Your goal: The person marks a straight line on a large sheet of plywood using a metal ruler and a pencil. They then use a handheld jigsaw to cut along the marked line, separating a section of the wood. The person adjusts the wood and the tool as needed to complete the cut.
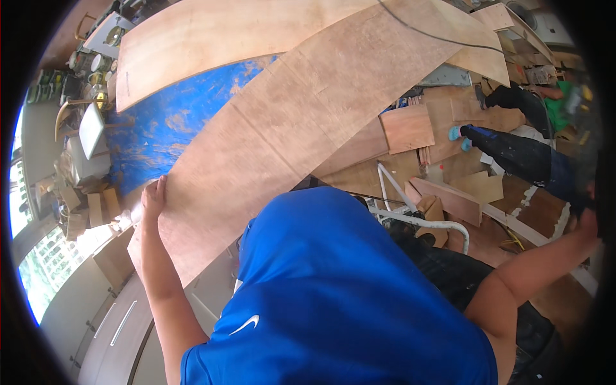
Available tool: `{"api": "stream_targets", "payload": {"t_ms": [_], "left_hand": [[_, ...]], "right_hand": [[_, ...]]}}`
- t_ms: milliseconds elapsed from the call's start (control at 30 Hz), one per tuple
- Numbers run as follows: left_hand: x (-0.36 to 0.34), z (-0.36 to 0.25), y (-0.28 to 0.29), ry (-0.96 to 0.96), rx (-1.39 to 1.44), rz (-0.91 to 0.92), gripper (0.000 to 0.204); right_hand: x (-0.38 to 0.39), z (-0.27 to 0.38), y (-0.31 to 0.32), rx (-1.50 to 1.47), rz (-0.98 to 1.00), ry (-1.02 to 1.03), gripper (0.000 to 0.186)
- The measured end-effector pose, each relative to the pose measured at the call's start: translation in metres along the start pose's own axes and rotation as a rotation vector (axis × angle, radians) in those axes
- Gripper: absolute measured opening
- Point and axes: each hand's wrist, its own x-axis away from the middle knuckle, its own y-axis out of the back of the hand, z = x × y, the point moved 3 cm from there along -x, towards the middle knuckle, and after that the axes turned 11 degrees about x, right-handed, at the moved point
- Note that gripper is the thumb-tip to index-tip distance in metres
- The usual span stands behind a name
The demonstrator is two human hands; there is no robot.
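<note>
A long plywood sheet slants across the view, from beside my left arm up to the far right. My left hand is closed on its left edge, fingers at the rim. Another pale plywood sheet lies beyond it, partly covered by the first one. Between the two, a blue plastic sheet shows, dusted with sawdust. My right arm reaches out to the far right, where my right hand is dim at the picture's rim. Its fingers and anything in them cannot be made out.
A person in dark trousers and light blue shoes stands at right, with another person's dark-clad leg beyond. Wood offcuts, a white metal tube frame and a dark cable are around. Clutter lines the left side.
</note>
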Motion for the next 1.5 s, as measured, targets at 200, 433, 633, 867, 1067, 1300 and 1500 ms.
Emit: {"api": "stream_targets", "payload": {"t_ms": [200, 433, 633, 867, 1067, 1300, 1500], "left_hand": [[-0.002, 0.005, 0.000, -0.013, 0.014, 0.016, 0.061], [-0.006, 0.039, -0.020, 0.125, 0.202, 0.135, 0.060], [-0.029, 0.013, -0.020, 0.112, 0.295, 0.111, 0.069], [-0.040, -0.012, -0.024, -0.022, 0.111, 0.291, 0.071], [-0.051, -0.062, -0.049, 0.108, 0.351, 0.136, 0.078], [-0.040, -0.082, -0.059, 0.132, 0.136, 0.167, 0.080], [-0.037, -0.087, -0.059, 0.101, 0.204, 0.133, 0.079]], "right_hand": [[0.148, -0.005, -0.205, 0.173, 0.553, -0.341, 0.029], [0.289, -0.037, -0.288, 0.080, 0.985, -0.505, 0.028], [0.302, -0.023, -0.308, 0.071, 0.980, -0.229, 0.033], [0.301, -0.029, -0.312, 0.051, 1.034, -0.354, 0.032], [0.298, -0.026, -0.315, 0.100, 1.093, -0.334, 0.032], [0.304, -0.025, -0.320, -0.110, 1.221, -0.560, 0.030], [0.306, -0.032, -0.313, 0.069, 1.228, -0.457, 0.031]]}}
